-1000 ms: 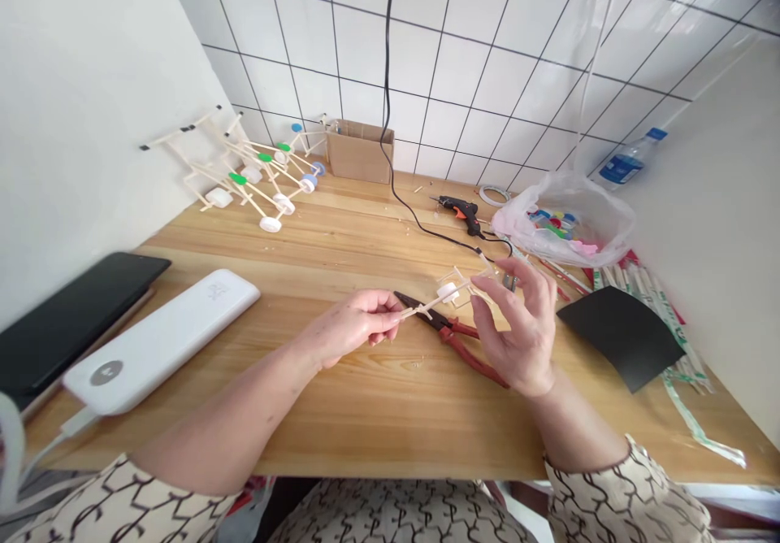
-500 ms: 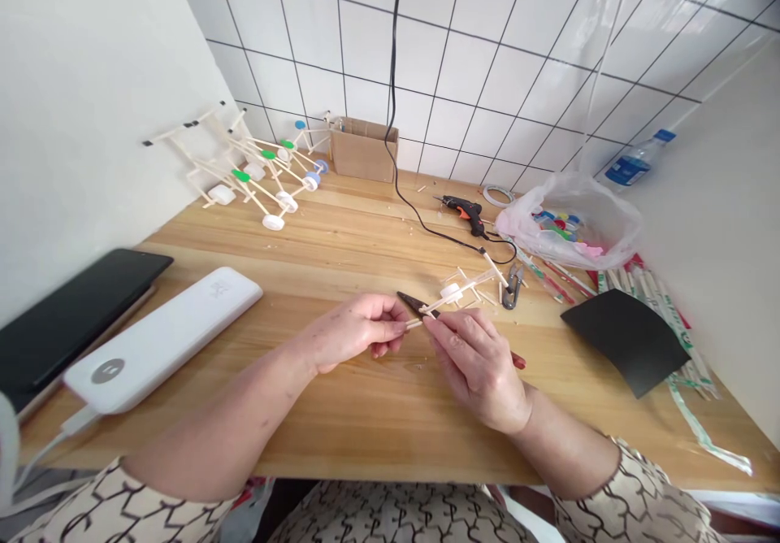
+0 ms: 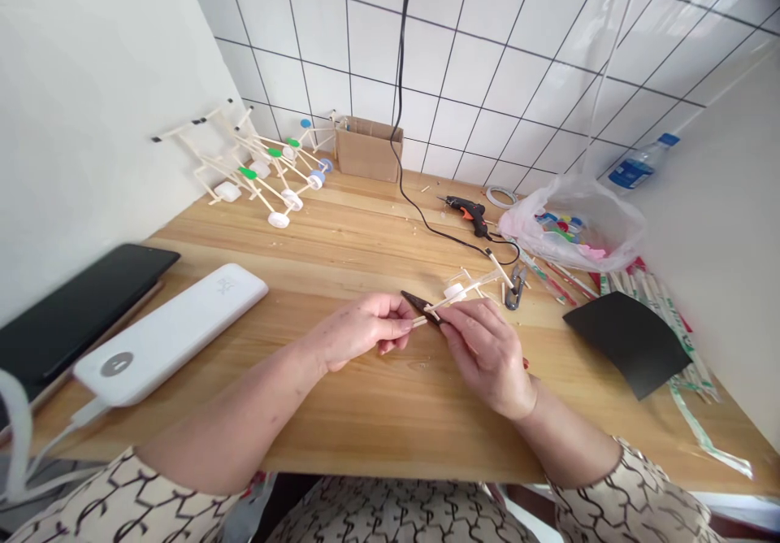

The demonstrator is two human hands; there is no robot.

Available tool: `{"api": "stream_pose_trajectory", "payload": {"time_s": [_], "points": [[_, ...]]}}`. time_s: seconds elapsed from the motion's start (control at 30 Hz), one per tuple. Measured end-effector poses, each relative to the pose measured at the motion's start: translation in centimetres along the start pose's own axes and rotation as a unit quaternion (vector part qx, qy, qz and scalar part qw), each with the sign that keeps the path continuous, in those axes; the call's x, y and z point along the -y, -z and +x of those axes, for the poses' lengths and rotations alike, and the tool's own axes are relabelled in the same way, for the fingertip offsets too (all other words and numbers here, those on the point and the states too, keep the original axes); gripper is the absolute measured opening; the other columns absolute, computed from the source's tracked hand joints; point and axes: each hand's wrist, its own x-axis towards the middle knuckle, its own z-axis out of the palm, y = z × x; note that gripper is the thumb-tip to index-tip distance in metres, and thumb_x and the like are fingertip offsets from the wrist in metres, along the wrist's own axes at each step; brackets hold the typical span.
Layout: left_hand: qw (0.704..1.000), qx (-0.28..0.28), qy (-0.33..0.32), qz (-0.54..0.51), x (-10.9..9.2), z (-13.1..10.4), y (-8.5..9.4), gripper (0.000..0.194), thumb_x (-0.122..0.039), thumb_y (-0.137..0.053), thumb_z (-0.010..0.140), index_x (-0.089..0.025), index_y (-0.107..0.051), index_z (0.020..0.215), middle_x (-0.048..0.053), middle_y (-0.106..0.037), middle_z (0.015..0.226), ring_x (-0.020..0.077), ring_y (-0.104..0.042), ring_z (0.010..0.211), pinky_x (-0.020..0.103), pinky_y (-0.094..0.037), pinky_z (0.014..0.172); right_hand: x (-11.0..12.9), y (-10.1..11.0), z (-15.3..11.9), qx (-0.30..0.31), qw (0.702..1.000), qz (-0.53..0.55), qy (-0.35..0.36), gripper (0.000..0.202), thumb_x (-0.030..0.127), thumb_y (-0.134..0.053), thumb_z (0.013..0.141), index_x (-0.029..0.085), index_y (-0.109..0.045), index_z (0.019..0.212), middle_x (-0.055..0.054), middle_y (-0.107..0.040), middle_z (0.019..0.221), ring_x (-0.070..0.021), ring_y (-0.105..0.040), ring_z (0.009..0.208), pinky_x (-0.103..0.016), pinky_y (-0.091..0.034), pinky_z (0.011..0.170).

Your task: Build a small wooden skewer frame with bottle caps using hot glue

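Note:
Near the table's middle, my left hand point(image 3: 373, 333) pinches the ends of thin wooden sticks point(image 3: 419, 322) pointing right. Just right of them my right hand point(image 3: 487, 352) is closed, thumb and index finger pressed together; what lies between them cannot be made out. A dark pointed blade point(image 3: 415, 301) runs beneath the right fingers, and a bit of red handle point(image 3: 526, 362) shows beyond that hand. Behind the right hand lies a small stick frame point(image 3: 481, 283) with a white bottle cap point(image 3: 454, 292), partly hidden by the fingers.
Several stick models with cap wheels point(image 3: 279, 219) stand back left, beside a cardboard box point(image 3: 369, 151). A glue gun point(image 3: 466, 211), snips point(image 3: 515, 289), a bag of caps point(image 3: 573, 226) and a black sheet point(image 3: 627, 344) lie right. A white power bank point(image 3: 176, 332) and phone point(image 3: 91, 303) lie left.
My right fingertips have moved slightly right, away from the left hand, showing more of the blade. My left hand keeps its pinch on the sticks. The whole view has shifted a little.

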Motion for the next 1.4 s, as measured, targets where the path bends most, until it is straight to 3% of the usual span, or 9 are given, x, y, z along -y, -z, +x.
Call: {"api": "stream_pose_trajectory", "payload": {"time_s": [0.17,0.33,0.47,0.67,0.87,1.4], "points": [[1.0,-0.015,-0.004,0.004,0.1,0.2,0.0,0.016,-0.029,-0.061,0.074,-0.015,-0.054,0.07,-0.001,-0.054,0.057,0.01,-0.045,0.054,0.024,-0.033,0.052,-1.6,0.4,0.5,-0.028,0.999,-0.042,-0.012,0.024,0.013,-0.054,0.085,0.023,-0.064,0.105,-0.008,-0.065,0.093,-0.0219,-0.06,0.086,-0.041,-0.051,0.077],[0.999,-0.033,0.009,-0.011,0.4,0.7,-0.1,0.016,-0.028,-0.062,0.072,-0.015,-0.053,0.069,-0.001,-0.054,0.055,0.0086,-0.042,0.05,0.023,-0.03,0.05,-2.5,0.3,1.3,0.069,0.996,-0.061,0.018,0.023,0.014,-0.053,0.086,0.02,-0.062,0.106,-0.009,-0.066,0.106,-0.0255,-0.054,0.103,-0.044,-0.045,0.086],[0.997,-0.053,0.021,-0.049,0.4,0.8,-0.3,0.016,-0.025,-0.063,0.069,-0.015,-0.051,0.066,-0.002,-0.054,0.054,0.007,-0.041,0.047,0.022,-0.029,0.049,-2.3,0.1,2.2,0.113,0.99,-0.069,0.05,0.019,0.013,-0.049,0.089,0.018,-0.064,0.1,-0.007,-0.07,0.095,-0.0224,-0.056,0.096,-0.041,-0.041,0.085],[0.994,-0.057,0.01,-0.091,0.1,1.3,-0.3,0.02,-0.027,-0.068,0.068,-0.014,-0.053,0.065,-0.001,-0.055,0.053,0.0057,-0.039,0.044,0.022,-0.028,0.048,-2.5,0.0,3.3,0.102,0.991,-0.047,0.067,0.019,0.01,-0.049,0.088,0.017,-0.066,0.083,-0.005,-0.069,0.076,-0.0178,-0.055,0.073,-0.034,-0.04,0.075],[0.993,-0.063,-0.002,-0.097,-0.2,1.8,-0.3,0.022,-0.028,-0.071,0.065,-0.013,-0.055,0.066,0.0,-0.055,0.053,0.0055,-0.04,0.043,0.021,-0.027,0.046,-3.8,-0.1,3.7,0.101,0.994,0.001,0.052,0.017,0.012,-0.054,0.087,0.017,-0.069,0.08,-0.003,-0.066,0.064,-0.0157,-0.055,0.064,-0.03,-0.04,0.07],[0.993,-0.047,-0.024,-0.106,-2.0,3.8,-1.2,0.017,-0.021,-0.068,0.066,-0.013,-0.053,0.066,0.0,-0.054,0.05,0.0016,-0.029,0.037,0.018,-0.01,0.04,-5.3,1.6,4.5,0.083,0.995,0.06,-0.019,0.015,0.008,-0.062,0.08,0.017,-0.072,0.085,-0.004,-0.069,0.068,-0.0156,-0.059,0.065,-0.027,-0.046,0.065]]}}
